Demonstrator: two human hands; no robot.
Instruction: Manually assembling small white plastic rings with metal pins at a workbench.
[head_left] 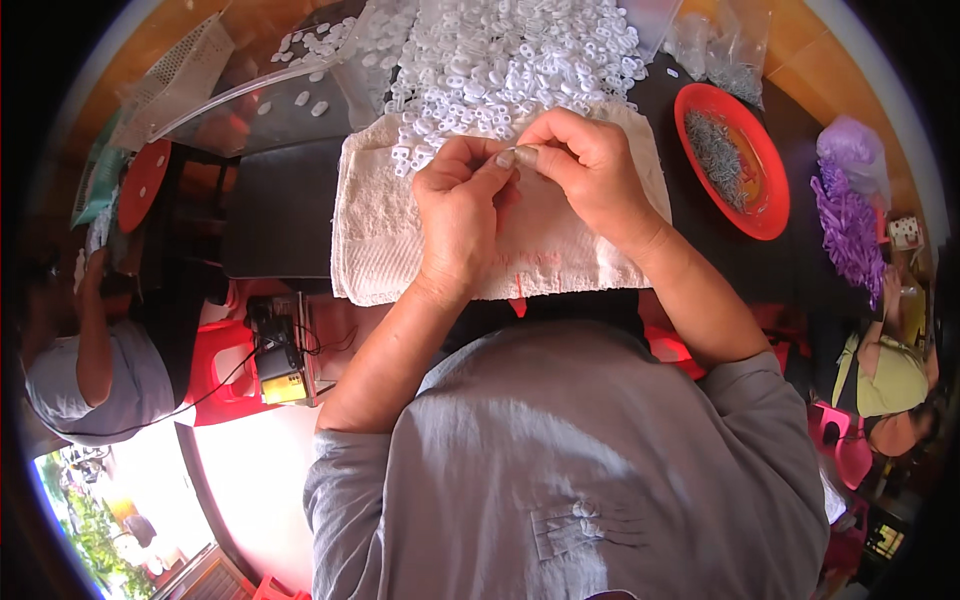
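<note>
Pinching one small white piece (521,155) between fingers of left hand (462,215) and right hand (590,170), above one white towel (380,240), one red plate (768,215) at right desk edge.

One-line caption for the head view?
Both hands, left hand and right hand, pinch a small white piece over a white towel beside heaped white rings.

One red plate (770,215), one towel (380,230)

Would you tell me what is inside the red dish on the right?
The red dish holds a heap of small grey metal pieces. The dish floor beneath the heap is covered.
</note>
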